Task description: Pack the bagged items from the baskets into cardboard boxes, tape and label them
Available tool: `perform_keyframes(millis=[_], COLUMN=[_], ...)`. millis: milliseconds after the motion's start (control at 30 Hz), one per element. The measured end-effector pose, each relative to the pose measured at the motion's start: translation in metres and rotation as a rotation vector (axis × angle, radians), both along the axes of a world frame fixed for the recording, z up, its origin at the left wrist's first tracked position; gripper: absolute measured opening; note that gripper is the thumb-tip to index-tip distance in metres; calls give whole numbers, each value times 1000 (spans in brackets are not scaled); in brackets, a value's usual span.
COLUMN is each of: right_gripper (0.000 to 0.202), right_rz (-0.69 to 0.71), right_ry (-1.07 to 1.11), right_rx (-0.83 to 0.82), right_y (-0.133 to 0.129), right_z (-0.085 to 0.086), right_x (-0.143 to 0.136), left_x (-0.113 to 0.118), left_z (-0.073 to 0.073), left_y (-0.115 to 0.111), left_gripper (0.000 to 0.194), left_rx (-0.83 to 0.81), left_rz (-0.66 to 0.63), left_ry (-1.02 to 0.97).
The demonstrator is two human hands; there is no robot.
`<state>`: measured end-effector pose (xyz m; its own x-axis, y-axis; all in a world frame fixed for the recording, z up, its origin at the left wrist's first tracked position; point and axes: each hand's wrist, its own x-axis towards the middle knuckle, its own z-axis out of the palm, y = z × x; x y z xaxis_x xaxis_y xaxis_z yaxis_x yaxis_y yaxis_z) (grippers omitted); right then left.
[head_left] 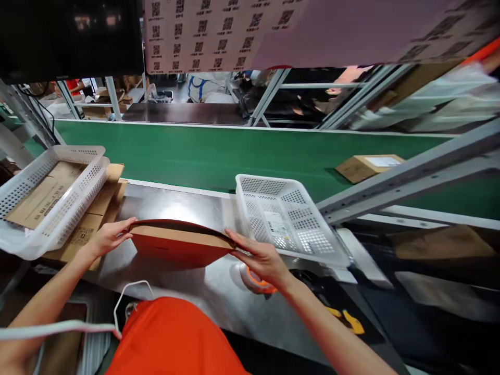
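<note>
A brown cardboard box (179, 247) hangs between my hands above the metal bench, with a dark narrow opening along its upper edge. My left hand (113, 237) pinches its left end between thumb and fingers. The right end is gripped by my right hand (261, 258), thumb on top and fingers beneath. Below my right hand, a roll of tape (255, 281) with an orange core lies partly hidden on the bench. Beyond that hand sits a white perforated basket (308, 208) with a white paper label (276, 225) in it.
Stacked white baskets (74, 205) at left hold flattened cardboard (47, 195), with more cardboard (94, 221) beneath. A green conveyor (187, 153) runs behind the bench (164, 200), carrying a box (369, 166) at right. A metal beam (414, 174) slants across the right. A white cable (58, 329) crosses lower left.
</note>
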<state>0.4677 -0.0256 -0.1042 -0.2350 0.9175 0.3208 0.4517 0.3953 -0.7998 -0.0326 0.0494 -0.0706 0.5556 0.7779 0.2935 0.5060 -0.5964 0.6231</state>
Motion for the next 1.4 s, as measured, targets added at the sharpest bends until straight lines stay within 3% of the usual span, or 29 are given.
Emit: perform_keyframes(millis=[167,400,533,667,800,933,1133,1400], right_gripper=[45,45,45,45,45,48,46,46], right_rz=[16,7,13,30,43,52,40,36], right_ry=[-6,-8,3,3,-10,-5,1,22], right_rx=[17,29,41,61,112,176,169,163], right_y=[0,-2,-4,-6,-6,-6,-6,-5], right_z=[-3,-5,-4,-3,-4,-3,-3,-8], right_x=[1,0,0,-1,-2,-4,-5,-4], left_x=[-1,-5,-9,-12,-12,-13,-10,-8], left_z=[5,-9,-5,13,26,27,26,25], left_y=[0,-11,-4,0,-1,-2,-11,-13], left_gripper=[56,72,59,43,42,45,41,39], left_rx=[-89,104,104,59,90,72,-122,-167], left_rz=[-25,-135,-121,-129,-203,-221,-125,-91], left_ry=[-53,-8,-12,62,64,15,-33,-39])
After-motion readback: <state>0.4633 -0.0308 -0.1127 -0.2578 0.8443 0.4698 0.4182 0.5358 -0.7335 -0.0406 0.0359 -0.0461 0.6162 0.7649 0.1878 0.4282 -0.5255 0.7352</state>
